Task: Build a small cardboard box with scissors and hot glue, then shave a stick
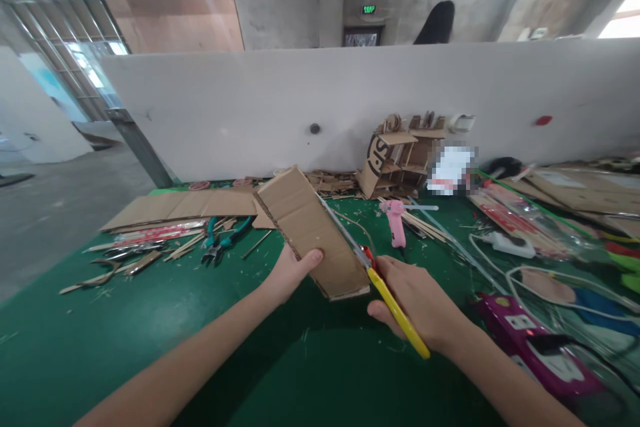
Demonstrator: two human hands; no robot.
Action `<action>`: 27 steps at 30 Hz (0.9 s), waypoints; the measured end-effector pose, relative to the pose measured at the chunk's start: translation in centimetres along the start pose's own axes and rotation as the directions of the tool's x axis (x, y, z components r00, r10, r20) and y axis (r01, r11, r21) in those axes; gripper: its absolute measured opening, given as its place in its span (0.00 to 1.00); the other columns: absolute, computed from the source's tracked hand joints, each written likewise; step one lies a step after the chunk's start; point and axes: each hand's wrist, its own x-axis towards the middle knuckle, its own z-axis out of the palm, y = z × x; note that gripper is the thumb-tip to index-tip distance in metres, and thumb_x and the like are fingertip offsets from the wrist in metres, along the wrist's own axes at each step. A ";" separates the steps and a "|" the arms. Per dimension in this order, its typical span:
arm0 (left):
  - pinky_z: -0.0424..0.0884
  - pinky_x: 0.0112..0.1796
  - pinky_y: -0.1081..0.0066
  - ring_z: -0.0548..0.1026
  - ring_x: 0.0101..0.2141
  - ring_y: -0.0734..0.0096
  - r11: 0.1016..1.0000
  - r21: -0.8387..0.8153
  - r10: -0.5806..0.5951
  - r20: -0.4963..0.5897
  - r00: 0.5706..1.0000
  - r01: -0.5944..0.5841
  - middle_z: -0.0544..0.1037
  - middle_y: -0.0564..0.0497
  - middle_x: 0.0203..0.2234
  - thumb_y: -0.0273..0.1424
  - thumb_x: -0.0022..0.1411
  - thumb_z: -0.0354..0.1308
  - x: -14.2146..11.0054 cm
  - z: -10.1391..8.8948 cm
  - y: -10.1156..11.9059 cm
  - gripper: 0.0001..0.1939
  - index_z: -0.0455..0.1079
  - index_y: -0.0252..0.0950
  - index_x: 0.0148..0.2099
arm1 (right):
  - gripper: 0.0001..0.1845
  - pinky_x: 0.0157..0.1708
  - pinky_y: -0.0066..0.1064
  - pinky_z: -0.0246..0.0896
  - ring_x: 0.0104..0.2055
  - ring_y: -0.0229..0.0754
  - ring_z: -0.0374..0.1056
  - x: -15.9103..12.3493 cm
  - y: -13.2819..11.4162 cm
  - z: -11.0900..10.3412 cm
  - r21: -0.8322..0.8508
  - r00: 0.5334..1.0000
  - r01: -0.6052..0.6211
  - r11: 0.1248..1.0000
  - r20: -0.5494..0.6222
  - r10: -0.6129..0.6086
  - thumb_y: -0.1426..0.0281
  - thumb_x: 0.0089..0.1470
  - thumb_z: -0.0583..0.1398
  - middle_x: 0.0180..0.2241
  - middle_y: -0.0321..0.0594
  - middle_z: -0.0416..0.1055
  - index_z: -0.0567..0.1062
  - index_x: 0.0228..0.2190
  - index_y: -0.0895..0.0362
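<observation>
My left hand (290, 272) grips a folded piece of brown cardboard (311, 214), thumb on its front face and fingers behind it. The piece is held tilted above the green table. My right hand (420, 297) is closed on scissors (393, 305) with a yellow handle and a bit of red at the pivot side. Their metal blade lies along the right edge of the cardboard; the second blade is hidden. Behind my right hand, a pink glue gun (395, 220) rests on the table. Teal-handled pliers (220, 242) lie left of the cardboard.
A small cardboard shelf (370, 170) stands against the white partition (240, 114). Long cardboard strips (190, 206), wooden sticks (187, 247) and scraps lie to the left. At right are a purple power strip (543, 347), cables, plastic packets (535, 220) and flat cardboard (590, 194).
</observation>
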 end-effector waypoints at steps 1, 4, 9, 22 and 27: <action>0.64 0.55 0.53 0.69 0.54 0.51 1.000 -0.003 -0.002 -0.002 1.000 0.002 0.71 0.36 0.54 0.46 0.51 0.66 0.0 0.0 -0.1 0.37 0.62 0.32 0.57 | 0.21 0.29 0.33 0.53 0.32 0.45 0.66 0.0 0.0 0.0 -0.007 1.000 0.005 1.000 0.003 -0.005 0.50 0.54 0.55 0.35 0.44 0.69 0.65 0.36 0.56; 0.65 0.54 0.54 0.70 0.53 0.51 1.000 -0.014 -0.015 -0.034 0.999 0.015 0.71 0.37 0.53 0.46 0.50 0.67 0.1 -0.1 -0.2 0.38 0.62 0.32 0.57 | 0.22 0.29 0.33 0.53 0.32 0.46 0.67 -0.1 0.1 0.1 -0.026 1.000 0.026 0.999 -0.003 -0.026 0.50 0.55 0.54 0.35 0.44 0.69 0.64 0.36 0.56; 0.66 0.53 0.55 0.69 0.54 0.50 1.000 0.023 -0.020 -0.072 0.997 0.022 0.71 0.37 0.53 0.47 0.47 0.68 0.2 -0.1 0.1 0.38 0.62 0.31 0.55 | 0.27 0.29 0.34 0.53 0.33 0.47 0.67 -0.1 0.5 0.2 -0.068 0.997 0.064 0.996 -0.034 -0.066 0.44 0.55 0.50 0.34 0.46 0.69 0.64 0.35 0.56; 0.70 0.50 0.58 0.72 0.51 0.51 0.992 0.124 -0.007 0.034 0.999 0.002 0.74 0.37 0.50 0.44 0.48 0.68 -0.4 1.3 1.0 0.35 0.63 0.31 0.52 | 0.29 0.27 0.32 0.49 0.33 0.47 0.68 0.4 0.4 0.8 -0.170 0.979 0.108 0.979 -0.154 -0.135 0.45 0.56 0.49 0.33 0.45 0.70 0.66 0.38 0.58; 0.71 0.49 0.60 0.73 0.50 0.53 0.994 0.112 0.008 -0.029 1.000 -0.005 0.74 0.37 0.50 0.47 0.48 0.67 -0.3 1.0 0.4 0.35 0.62 0.31 0.51 | 0.22 0.27 0.33 0.51 0.30 0.45 0.67 0.4 0.3 1.1 -0.051 0.985 0.014 0.999 -0.169 -0.023 0.49 0.59 0.49 0.30 0.43 0.70 0.65 0.33 0.56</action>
